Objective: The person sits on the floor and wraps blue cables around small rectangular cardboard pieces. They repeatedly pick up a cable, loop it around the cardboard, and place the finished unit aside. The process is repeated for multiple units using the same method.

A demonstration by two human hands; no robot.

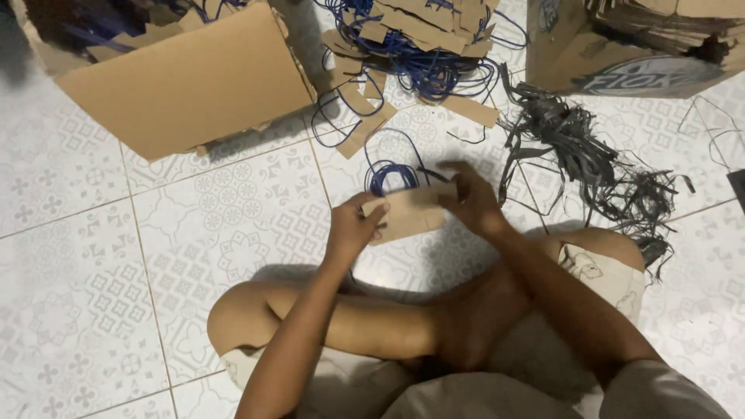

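Note:
A small brown cardboard strip [410,213] with blue cord loops [390,175] hanging from its far side is held between both hands above the tiled floor. My left hand [354,227] grips the strip's left end, fingers curled around it. At the strip's right end, my right hand [472,200] pinches it from above. I sit cross-legged, with my knees below the hands.
An open cardboard box [190,81] lies at the upper left. A heap of cardboard strips with blue cords [423,46] sits at top centre. Dark grey tangled strips [578,147] spread at the right, below another cardboard box [628,46].

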